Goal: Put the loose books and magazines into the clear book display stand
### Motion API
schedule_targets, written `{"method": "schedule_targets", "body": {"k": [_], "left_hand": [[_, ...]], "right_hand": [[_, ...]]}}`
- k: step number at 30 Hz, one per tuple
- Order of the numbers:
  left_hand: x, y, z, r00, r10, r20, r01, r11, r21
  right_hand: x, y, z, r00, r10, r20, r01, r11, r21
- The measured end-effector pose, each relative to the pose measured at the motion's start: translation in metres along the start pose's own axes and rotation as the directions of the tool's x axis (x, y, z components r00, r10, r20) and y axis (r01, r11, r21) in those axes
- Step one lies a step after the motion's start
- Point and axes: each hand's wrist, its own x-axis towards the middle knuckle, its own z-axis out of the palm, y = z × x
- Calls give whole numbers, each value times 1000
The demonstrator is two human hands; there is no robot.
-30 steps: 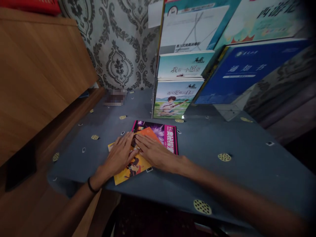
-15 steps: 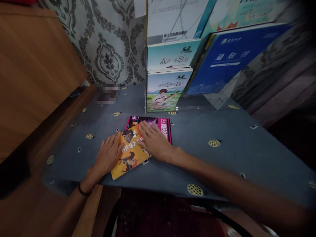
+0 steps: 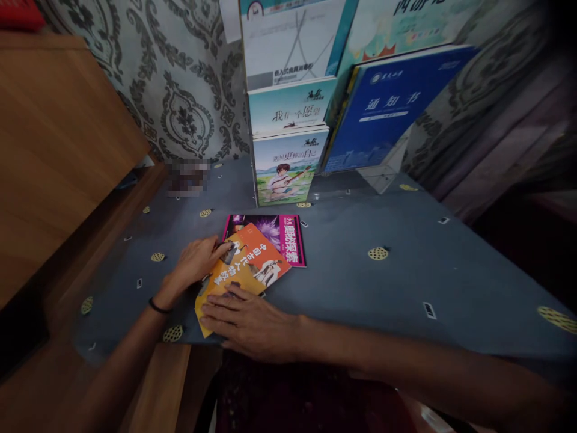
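Note:
An orange and yellow book (image 3: 252, 258) with white Chinese lettering lies slanted on the table, its far end overlapping a purple and pink book (image 3: 295, 237). My left hand (image 3: 197, 260) holds the orange book at its left edge, thumb on the cover and the other fingers mostly hidden at the side. Flat on the near yellow part of the same cover lies my right hand (image 3: 252, 322), fingers stretched out. One near corner of the orange book reaches close to the table's front edge.
A clear stand holds several upright books, among them a guitar-player book (image 3: 286, 174) and a blue book (image 3: 387, 108). The table wears a grey-blue cloth (image 3: 342, 288) with pineapple prints. A wooden cabinet (image 3: 63, 150) stands left, and a blurred-out item (image 3: 188, 178) lies at the back left.
My right hand has slid from the far part of the orange book down to its near end. My left thumb now rests on the cover. The view has shifted slightly right.

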Motion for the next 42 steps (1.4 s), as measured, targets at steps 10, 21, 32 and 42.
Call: {"method": "schedule_targets", "body": {"k": [10,21,32,42], "left_hand": [[-14,-16,2,965,-163,207,264,628,-732],[-28,13,18,923,-383,36,89,121,-989],[-8,51,38,931,-358,67,31,-105,-994],[2,75,46,923,-364,122,23,-265,-964]], "right_hand": [[-23,32,2,862,461,-213,-456,887,72],[-22,53,-7,497,847,-189,-140,293,946],[-21,51,-30,461,886,42,242,-171,955],[-26,60,-32,455,887,80,244,-210,947]]}}
